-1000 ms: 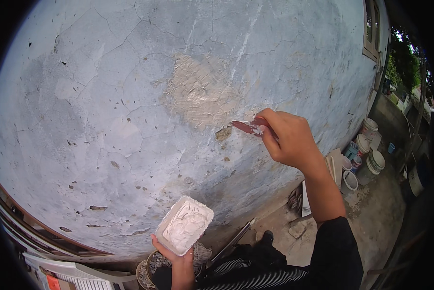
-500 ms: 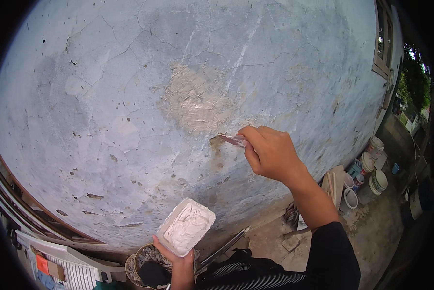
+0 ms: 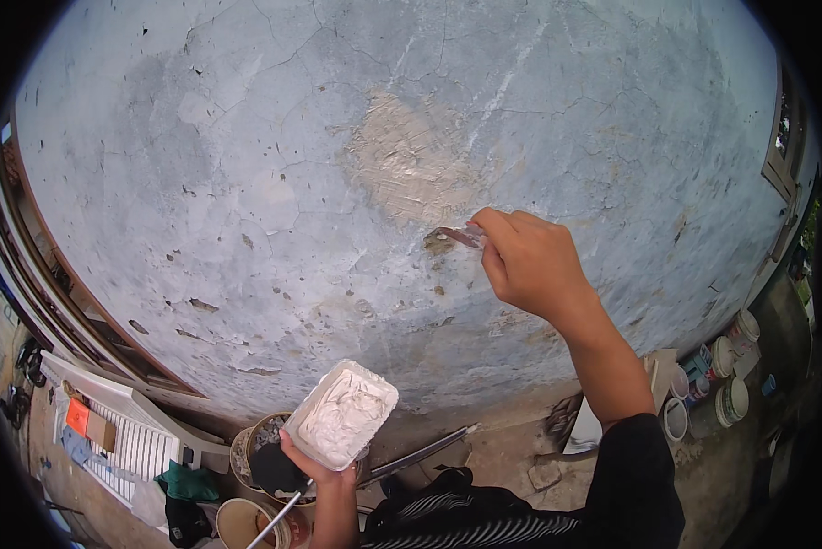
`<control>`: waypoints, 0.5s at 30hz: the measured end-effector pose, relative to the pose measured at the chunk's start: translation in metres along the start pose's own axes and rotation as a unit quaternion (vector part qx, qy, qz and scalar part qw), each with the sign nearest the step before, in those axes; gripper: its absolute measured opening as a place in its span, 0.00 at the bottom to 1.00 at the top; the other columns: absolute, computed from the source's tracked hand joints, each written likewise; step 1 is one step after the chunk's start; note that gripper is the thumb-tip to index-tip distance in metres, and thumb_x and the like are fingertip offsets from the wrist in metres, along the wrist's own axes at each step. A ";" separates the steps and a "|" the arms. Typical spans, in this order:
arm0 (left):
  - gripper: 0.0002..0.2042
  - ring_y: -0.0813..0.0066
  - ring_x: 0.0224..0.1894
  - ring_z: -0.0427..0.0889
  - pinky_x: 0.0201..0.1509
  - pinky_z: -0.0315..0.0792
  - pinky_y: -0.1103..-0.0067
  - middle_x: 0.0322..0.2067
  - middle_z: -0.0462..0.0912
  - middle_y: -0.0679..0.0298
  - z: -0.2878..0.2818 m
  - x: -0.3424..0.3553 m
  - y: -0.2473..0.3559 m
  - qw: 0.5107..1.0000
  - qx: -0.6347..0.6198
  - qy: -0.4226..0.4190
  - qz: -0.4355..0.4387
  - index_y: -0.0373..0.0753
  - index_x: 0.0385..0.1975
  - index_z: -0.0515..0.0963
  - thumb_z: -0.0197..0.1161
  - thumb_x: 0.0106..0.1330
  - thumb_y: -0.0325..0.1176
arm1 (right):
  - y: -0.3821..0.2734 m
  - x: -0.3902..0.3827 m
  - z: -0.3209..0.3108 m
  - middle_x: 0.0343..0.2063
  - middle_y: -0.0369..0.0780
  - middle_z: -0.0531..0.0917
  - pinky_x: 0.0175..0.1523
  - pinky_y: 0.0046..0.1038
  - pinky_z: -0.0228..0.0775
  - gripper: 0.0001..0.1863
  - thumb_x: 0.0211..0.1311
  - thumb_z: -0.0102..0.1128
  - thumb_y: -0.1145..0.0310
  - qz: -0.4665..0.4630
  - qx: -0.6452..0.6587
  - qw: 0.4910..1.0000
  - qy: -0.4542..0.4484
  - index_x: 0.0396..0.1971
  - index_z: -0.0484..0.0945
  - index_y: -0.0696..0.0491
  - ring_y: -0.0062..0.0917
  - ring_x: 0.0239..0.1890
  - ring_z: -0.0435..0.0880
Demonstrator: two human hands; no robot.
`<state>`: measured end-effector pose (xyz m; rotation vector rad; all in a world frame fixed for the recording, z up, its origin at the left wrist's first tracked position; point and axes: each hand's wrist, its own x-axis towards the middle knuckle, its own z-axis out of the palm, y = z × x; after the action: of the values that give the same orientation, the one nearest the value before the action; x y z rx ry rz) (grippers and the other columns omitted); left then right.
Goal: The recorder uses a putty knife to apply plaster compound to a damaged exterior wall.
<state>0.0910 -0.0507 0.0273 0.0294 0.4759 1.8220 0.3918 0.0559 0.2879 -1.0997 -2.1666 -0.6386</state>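
Observation:
My right hand [image 3: 535,261] pinches a small putty knife [image 3: 459,237], its reddish-brown blade pointing left toward the wall. The blade's tip is over a dark chipped spot [image 3: 437,244] just under a rough beige patch of filler [image 3: 411,165]. Whether the edge presses on the wall, I cannot tell. Lower down, my left hand [image 3: 327,478] grips a white rectangular tub [image 3: 313,451] from below, tilted, with its open top showing. Pale, creamy putty [image 3: 349,408] with swirled marks lies in the tub.
The pale blue-grey wall [image 3: 246,220] is cracked and pitted. Several buckets [image 3: 731,401] stand along its foot at right. Below left are a white slatted bench [image 3: 132,448] with an orange box [image 3: 77,418], a beige bucket [image 3: 242,523] and a metal pole [image 3: 276,519].
The view has shifted, so the wall patch sits farther right and higher, and more of the ground at lower left shows. Both hands keep their holds; the knife stays by the chipped spot.

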 end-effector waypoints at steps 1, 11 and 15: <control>0.46 0.44 0.61 0.81 0.52 0.82 0.42 0.66 0.74 0.49 0.002 -0.005 0.002 0.998 -0.051 0.029 0.014 0.37 0.72 0.63 0.40 0.68 0.73 | -0.001 0.001 -0.005 0.30 0.37 0.85 0.32 0.38 0.76 0.11 0.56 0.62 0.74 0.010 0.001 1.000 0.015 0.40 0.75 0.50 0.36 0.33 0.85; 0.47 0.43 0.61 0.81 0.44 0.82 0.41 0.67 0.74 0.53 -0.037 -0.030 0.042 0.980 0.082 0.092 0.155 0.43 0.75 0.61 0.41 0.65 0.75 | 0.008 0.001 0.012 0.28 0.40 0.85 0.34 0.43 0.76 0.11 0.59 0.60 0.72 -0.025 0.047 0.999 -0.007 0.41 0.74 0.51 0.40 0.33 0.85; 0.46 0.43 0.59 0.82 0.39 0.85 0.46 0.66 0.75 0.53 -0.042 -0.051 0.048 0.975 0.086 0.098 0.181 0.45 0.74 0.62 0.40 0.66 0.75 | 0.008 -0.006 0.000 0.28 0.40 0.85 0.34 0.43 0.76 0.10 0.59 0.59 0.72 -0.003 0.039 0.999 -0.017 0.42 0.74 0.51 0.40 0.33 0.86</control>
<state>0.0519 -0.1216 0.0167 0.0585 0.8096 2.1457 0.4013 0.0564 0.2846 -1.0690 -2.2050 -0.5371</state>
